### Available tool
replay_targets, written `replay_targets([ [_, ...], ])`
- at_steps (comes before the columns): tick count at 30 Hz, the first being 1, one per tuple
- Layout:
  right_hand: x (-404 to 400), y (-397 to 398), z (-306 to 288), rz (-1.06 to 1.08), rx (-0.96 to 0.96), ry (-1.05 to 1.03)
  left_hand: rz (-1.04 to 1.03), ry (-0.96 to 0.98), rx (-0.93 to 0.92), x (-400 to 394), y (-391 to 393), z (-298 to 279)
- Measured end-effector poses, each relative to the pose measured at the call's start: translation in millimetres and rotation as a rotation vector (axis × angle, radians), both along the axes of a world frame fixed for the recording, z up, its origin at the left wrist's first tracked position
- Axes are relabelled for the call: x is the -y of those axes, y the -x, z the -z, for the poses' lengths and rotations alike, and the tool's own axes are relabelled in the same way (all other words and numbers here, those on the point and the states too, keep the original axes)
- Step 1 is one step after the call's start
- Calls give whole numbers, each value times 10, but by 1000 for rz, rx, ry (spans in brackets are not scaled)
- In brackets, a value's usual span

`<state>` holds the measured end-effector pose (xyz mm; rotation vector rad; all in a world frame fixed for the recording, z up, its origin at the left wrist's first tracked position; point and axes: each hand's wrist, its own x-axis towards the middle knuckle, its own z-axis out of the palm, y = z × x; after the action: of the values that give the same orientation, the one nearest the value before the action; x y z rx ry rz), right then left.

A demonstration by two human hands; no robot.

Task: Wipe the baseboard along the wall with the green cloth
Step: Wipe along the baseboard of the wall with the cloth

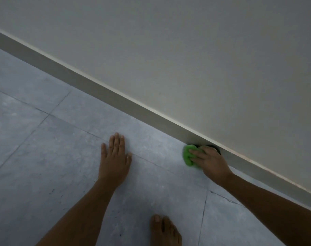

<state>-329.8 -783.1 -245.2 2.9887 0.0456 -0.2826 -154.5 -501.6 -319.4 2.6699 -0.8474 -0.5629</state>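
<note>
A grey baseboard (101, 93) with a pale top edge runs diagonally from the upper left to the lower right, at the foot of a plain wall. My right hand (210, 161) presses a bunched green cloth (187, 155) against the bottom of the baseboard where it meets the floor. The fingers lie over the cloth and hide most of it. My left hand (114, 157) rests flat on the floor tiles with its fingers spread, well to the left of the cloth and apart from the baseboard.
Grey floor tiles (44, 139) with thin grout lines fill the lower left. A crack in a tile (222, 197) runs just below my right forearm. My bare foot (164, 229) stands at the bottom edge. The wall (186, 50) is bare.
</note>
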Motion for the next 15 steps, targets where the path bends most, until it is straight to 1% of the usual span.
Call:
replay_targets([
  [3, -498, -818, 136, -26, 99, -143, -165, 16, 21, -161, -168, -6],
  [6, -1048, -1584, 259, 68, 32, -294, -220, -16, 56, -364, -396, 35],
  [8, -1370, -1952, 364, 132, -5, -293, -237, -44, 96, -509, -563, 72],
  [9, -1480, -2070, 405, 128, -6, -269, -246, -55, 111, -566, -635, 79],
  [12, -1466, -2092, 444, 56, -52, -165, -281, -42, 119, -646, -796, 67],
  [15, -1152, -1706, 362, 55, -168, -78, -277, -43, 99, -702, -901, 62],
])
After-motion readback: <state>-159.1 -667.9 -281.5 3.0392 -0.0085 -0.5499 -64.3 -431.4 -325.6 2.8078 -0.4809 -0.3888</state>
